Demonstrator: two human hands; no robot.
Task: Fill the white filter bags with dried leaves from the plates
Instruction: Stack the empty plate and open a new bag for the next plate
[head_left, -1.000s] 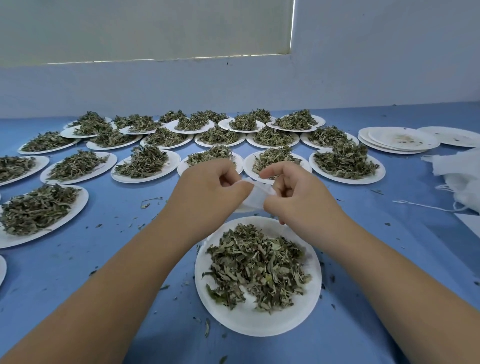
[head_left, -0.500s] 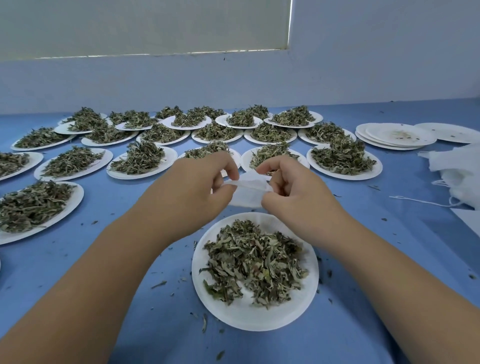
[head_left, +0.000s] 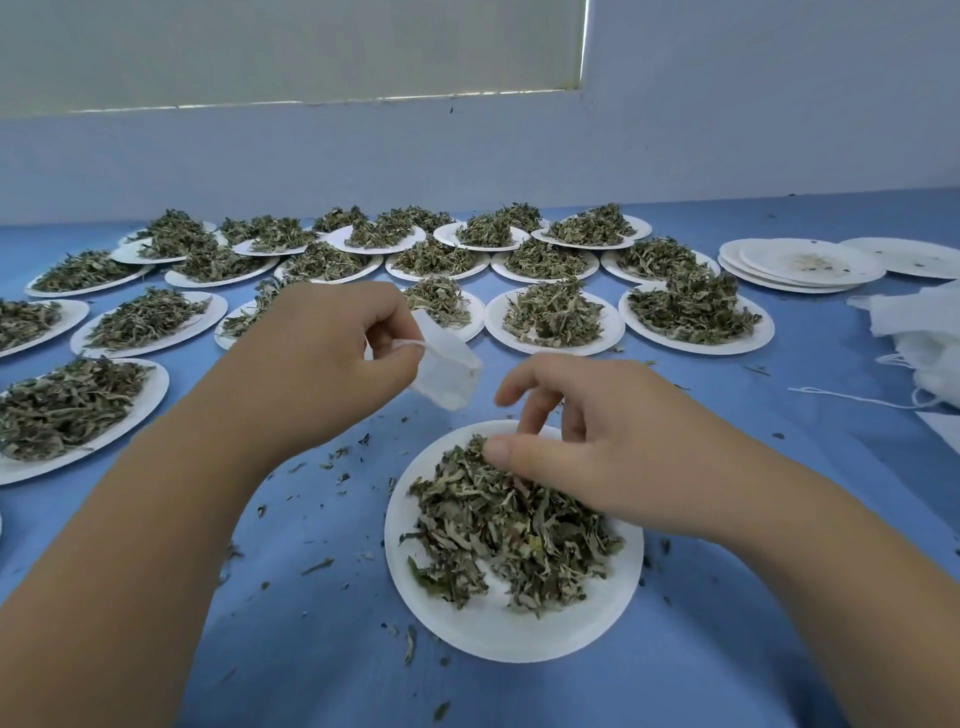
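Fingers (head_left: 402, 358) of the left hand (head_left: 322, 364) pinch the small white filter bag (head_left: 447, 376), holding it up at centre frame, just above and left of the round white paper plate (head_left: 519, 642) at lower centre. Right hand (head_left: 613, 457) hovers over that plate's dried green leaves (head_left: 509, 530), fingers apart and curled down, thumb touching the pile. Behind, rows of leaf-heaped plates (head_left: 553, 317) crowd the blue surface (head_left: 311, 623). Empty stacked plates (head_left: 800, 265) upper right, loose white bags (head_left: 924, 332) at the right edge. Leaf crumbs (head_left: 332, 457) lie scattered between the forearms, which reach in from the bottom corners.
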